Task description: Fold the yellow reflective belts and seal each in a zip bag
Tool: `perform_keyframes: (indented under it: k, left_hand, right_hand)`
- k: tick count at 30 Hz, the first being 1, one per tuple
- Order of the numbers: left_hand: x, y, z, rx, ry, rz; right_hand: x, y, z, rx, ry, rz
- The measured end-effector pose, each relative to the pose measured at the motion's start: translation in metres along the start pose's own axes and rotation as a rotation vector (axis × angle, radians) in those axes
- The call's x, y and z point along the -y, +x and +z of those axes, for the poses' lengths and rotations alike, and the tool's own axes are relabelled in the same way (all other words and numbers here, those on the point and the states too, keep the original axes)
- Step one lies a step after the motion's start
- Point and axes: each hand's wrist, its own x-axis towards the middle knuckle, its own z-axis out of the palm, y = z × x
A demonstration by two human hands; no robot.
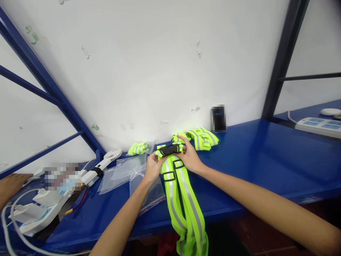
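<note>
My left hand and my right hand both pinch the top end of a neon yellow reflective strap harness with grey stripes. Between my fingers sits its black band. The straps run down over the blue table and hang past its front edge. Both hands are closed on the folded top.
Folded neon straps and a smaller bundle lie near the wall. Clear plastic bags lie left of my hands. A white handheld fan, white devices with cables, a power strip and another person's hand are around.
</note>
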Motion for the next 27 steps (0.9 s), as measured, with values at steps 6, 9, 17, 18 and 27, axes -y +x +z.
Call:
perform_keyframes:
  k: [6,9,17,18,27]
  left_hand:
    - [-0.055,-0.002,0.016,0.128,0.151,0.034]
    - [-0.071,-0.016,0.028,0.051,0.267,0.163]
    - [-0.056,-0.024,0.021,-0.015,0.235,0.139]
    - [-0.048,-0.018,0.019,-0.022,0.170,0.105]
    - [0.019,0.024,0.025,-0.126,-0.194,-0.226]
  right_hand:
    - [0.016,-0.003,-0.002,-0.037,-0.124,-0.108]
    - [0.021,-0.005,-0.004,-0.033,-0.157,-0.186]
    - [0.023,-0.002,0.002,0.114,0.108,0.015]
    - [0.021,0.000,0.001,0.109,0.140,0.052]
    - [-0.015,0.012,-0.017,0.006,0.038,0.121]
